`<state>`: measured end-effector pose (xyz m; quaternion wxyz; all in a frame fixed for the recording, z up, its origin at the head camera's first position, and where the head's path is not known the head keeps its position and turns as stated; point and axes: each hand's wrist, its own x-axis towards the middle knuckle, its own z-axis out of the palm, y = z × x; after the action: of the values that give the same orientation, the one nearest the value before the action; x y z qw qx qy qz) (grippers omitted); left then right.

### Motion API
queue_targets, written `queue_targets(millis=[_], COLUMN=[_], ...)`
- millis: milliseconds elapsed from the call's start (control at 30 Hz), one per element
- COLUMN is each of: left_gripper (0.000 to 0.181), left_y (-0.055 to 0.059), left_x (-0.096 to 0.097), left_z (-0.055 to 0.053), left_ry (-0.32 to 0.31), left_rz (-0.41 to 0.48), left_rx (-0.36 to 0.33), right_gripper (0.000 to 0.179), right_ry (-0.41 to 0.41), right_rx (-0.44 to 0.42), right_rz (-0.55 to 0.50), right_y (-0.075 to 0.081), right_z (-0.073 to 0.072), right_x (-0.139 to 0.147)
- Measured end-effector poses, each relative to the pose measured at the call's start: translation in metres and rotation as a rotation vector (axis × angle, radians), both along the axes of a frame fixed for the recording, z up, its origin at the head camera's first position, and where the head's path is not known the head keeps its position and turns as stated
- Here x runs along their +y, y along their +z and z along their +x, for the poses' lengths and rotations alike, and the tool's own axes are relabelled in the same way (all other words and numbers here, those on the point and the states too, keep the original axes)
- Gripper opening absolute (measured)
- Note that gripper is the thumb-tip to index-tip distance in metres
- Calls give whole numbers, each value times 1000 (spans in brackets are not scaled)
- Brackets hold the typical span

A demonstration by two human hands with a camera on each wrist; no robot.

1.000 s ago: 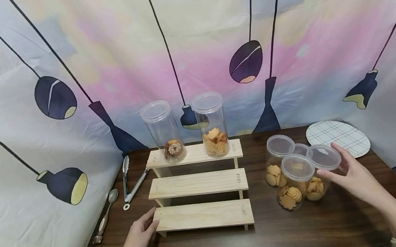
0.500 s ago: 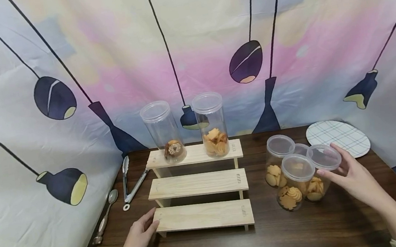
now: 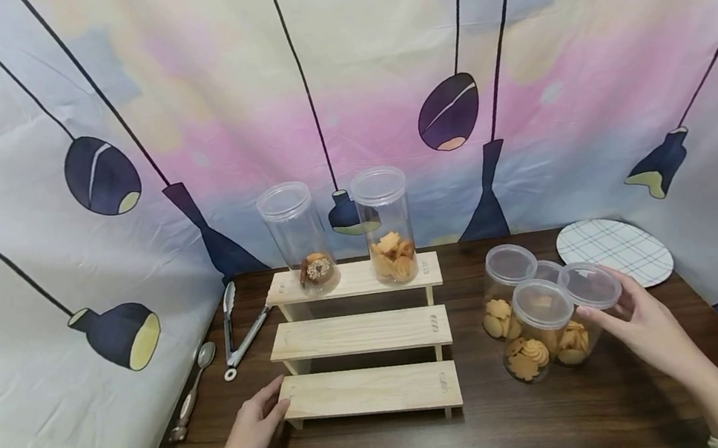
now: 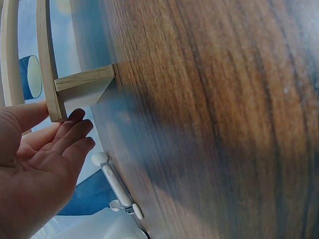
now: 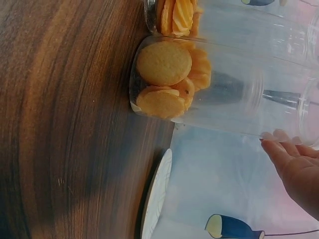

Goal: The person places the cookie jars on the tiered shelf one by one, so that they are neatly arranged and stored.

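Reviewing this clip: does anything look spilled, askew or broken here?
Nothing stands out. No jars lie toppled, the visible cookies are inside them, the wooden stand shows no breakage, and I see no spill on the table.

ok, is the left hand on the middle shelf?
No, the head view shows the left hand gripping the left end of the bottom shelf.

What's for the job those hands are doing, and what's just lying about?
Probably for the job:
clear cylindrical plastic cookie jar, held by the right hand;
pale wooden three-step stand, held by the left hand;
other clear jars, beside that jar or on the stand.

Seemingly just lying about:
silver metal tongs;
silver metal spoon;
rounded white gridded plate.
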<state>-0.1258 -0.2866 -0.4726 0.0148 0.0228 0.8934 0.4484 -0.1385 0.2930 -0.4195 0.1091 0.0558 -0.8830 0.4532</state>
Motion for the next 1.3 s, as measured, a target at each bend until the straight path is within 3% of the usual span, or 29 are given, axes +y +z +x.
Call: queue_targets(millis=[433,800,967,1300], left_gripper=[47,47,47,47], left_y=[2,4,4,3], left_x=[1,1,1,0], left_z=[3,3,3,3], left_ry=[-5,-3,-7,-12], left_rz=[10,0,10,7], left_rx=[7,3,9,9], right_gripper=[77,81,77,74], right_ry=[-29,-70,-87,-201], right_rx=[32,3,50,80], right_rz=[22,42,38,46], right_y=[0,15,22,36], right_z=[5,13,17,25], right_x=[7,14,15,19])
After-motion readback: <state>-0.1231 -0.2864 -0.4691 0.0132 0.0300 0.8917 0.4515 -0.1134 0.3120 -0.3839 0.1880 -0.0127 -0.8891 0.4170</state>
